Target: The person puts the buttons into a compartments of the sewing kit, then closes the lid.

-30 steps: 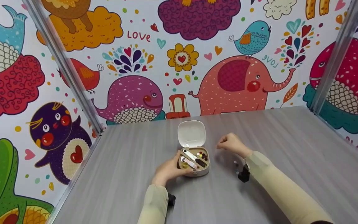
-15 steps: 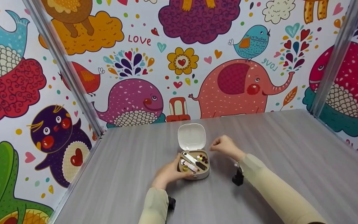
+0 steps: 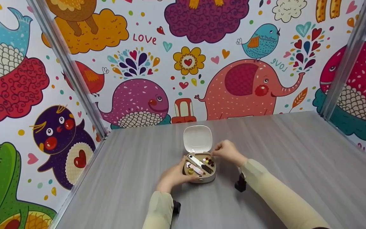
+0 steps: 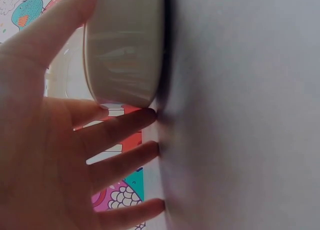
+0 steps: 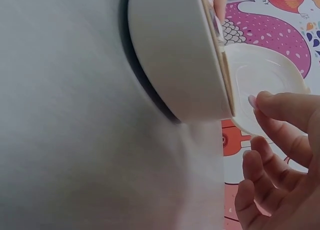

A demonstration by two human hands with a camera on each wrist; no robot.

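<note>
A small cream sewing kit box (image 3: 207, 179) stands on the table with its white lid (image 3: 197, 139) raised. Inside are several coloured buttons (image 3: 208, 161), a long white-and-black tool (image 3: 206, 168) and a pinkish item (image 3: 196, 168). My left hand (image 3: 172, 177) holds the box at its left side, thumb at the front and index finger toward the back; the other fingertips reach down to the tabletop in the left wrist view. Beside the box's right rear edge, my right hand (image 3: 230, 152) pinches a small pale button (image 5: 252, 101) between thumb and index finger.
The grey wood-grain table (image 3: 132, 165) extends around the box. A wall (image 3: 186, 28) printed with cartoon animals rises behind it, and metal posts (image 3: 71, 73) stand at the corners. Each wrist carries a small black camera (image 3: 240, 183).
My right hand has moved left and slightly down to the box's right edge. Small pieces seen earlier by the right wrist are now hidden by the arm. The left hand keeps its hold.
</note>
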